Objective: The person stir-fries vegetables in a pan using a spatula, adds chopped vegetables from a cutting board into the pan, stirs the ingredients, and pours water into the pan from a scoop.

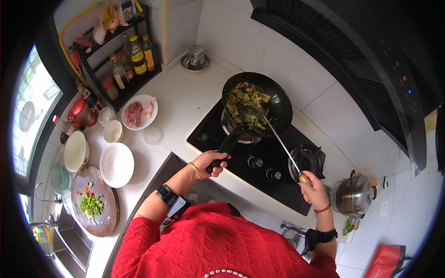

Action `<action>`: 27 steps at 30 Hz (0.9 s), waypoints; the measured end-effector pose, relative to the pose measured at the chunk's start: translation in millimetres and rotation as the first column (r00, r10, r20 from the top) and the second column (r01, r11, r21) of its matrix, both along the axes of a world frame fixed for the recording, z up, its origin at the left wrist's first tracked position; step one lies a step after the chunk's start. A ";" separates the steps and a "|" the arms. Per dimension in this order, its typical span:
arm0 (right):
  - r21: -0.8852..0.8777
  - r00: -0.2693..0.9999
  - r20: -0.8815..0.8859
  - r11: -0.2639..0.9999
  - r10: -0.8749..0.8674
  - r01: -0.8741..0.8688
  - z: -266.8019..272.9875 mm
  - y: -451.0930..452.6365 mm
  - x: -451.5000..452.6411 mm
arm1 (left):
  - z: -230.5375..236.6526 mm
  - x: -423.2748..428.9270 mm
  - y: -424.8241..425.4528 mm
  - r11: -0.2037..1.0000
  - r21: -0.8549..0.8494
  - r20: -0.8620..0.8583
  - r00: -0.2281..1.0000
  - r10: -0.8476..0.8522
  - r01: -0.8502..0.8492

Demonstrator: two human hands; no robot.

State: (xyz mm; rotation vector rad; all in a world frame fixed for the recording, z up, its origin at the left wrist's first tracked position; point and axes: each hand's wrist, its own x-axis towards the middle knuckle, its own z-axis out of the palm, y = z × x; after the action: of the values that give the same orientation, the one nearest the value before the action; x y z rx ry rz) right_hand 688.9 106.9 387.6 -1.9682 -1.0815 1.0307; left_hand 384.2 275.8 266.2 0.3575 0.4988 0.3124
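Observation:
My left hand [212, 164] grips the black handle [227, 146] of a wok [280, 93], which sits tilted over the rear burner of a black gas hob [240, 163]. Chopped green vegetables with red bits [259, 97] fill the left part of the wok. In my right hand [314, 189] is the wooden grip of a long metal cooking ladle [280, 137]. Its bowl [251, 110] rests among the vegetables, and part of the food is hidden beneath it.
Left of the hob stand a plate of raw meat [134, 113], white bowls [117, 165] and a round chopping board [78, 208] with chopped peppers. Bottles fill a black rack [121, 93]. A steel pot [353, 194] stands at right; a range hood [333, 45] overhangs the hob.

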 end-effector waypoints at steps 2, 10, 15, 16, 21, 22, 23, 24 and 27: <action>-0.109 0.997 -0.067 0.993 0.043 -0.050 2.2 -4.8 -3.9 | -1.3 -0.3 -0.4 1.000 -0.002 -0.004 1.000 -0.007 0.007; 0.139 0.983 -0.138 0.981 -0.119 0.138 -41.0 28.4 -5.5 | -1.2 -0.4 0.4 1.000 -0.005 -0.008 1.000 -0.006 0.006; 0.243 0.965 -0.020 0.935 -0.261 0.258 -70.7 55.9 1.3 | 3.6 3.9 -2.0 1.000 -0.013 -0.005 1.000 -0.009 0.009; 0.191 0.952 -0.195 0.943 -0.234 0.271 -73.8 61.3 -3.4 | 3.3 4.1 -1.4 1.000 -0.017 -0.004 1.000 -0.003 0.003; -0.009 0.810 -0.561 0.980 -0.168 0.197 -48.5 44.8 -13.9 | -2.4 -1.7 -1.0 1.000 -0.017 0.002 1.000 0.014 -0.014; -0.011 0.794 -0.577 0.974 -0.191 0.227 -43.4 39.6 -9.9 | -0.5 -1.3 -1.4 1.000 -0.010 -0.004 1.000 0.007 -0.007; 0.001 0.812 -0.546 0.969 -0.206 0.246 -38.6 41.4 -9.1 | 0.4 -1.4 -1.5 1.000 -0.003 -0.012 1.000 0.001 -0.001; 0.057 0.861 -0.480 0.973 -0.170 0.224 -40.8 51.2 -6.1 | -0.6 -2.3 -1.3 1.000 -0.005 -0.019 1.000 0.003 -0.003; 0.161 0.968 -0.223 0.975 -0.112 0.150 -61.5 89.2 4.5 | 1.9 0.9 -0.4 1.000 -0.005 -0.012 1.000 -0.010 0.010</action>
State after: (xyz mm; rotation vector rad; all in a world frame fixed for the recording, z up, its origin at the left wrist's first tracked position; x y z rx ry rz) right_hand 693.4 196.2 326.1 -1.7197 -0.8808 1.0110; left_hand 385.1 275.5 268.0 0.3577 0.5097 0.2997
